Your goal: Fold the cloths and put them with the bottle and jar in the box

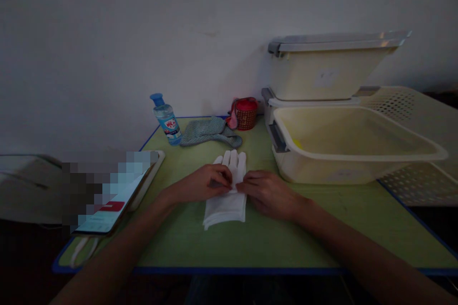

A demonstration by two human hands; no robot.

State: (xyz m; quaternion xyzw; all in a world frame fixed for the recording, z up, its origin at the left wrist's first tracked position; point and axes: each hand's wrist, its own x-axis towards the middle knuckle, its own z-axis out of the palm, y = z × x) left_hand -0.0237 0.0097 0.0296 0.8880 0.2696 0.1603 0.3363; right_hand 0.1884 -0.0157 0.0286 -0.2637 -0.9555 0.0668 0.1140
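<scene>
A pair of white cloth gloves (226,207) lies flat on the green table (293,243), fingers pointing away from me. My left hand (203,183) rests on the gloves' left side, its fingertips pinched on the fabric near the middle. From the right, my right hand (268,193) meets it with fingers curled onto the same spot. Both hands touch the gloves just below the glove fingers.
A small water bottle (166,119), a grey-green cloth (209,132) and a red woven cup (246,113) stand at the back. Stacked cream plastic bins (343,145) fill the right, on a perforated tray (417,181). A phone (109,209) lies at the left edge.
</scene>
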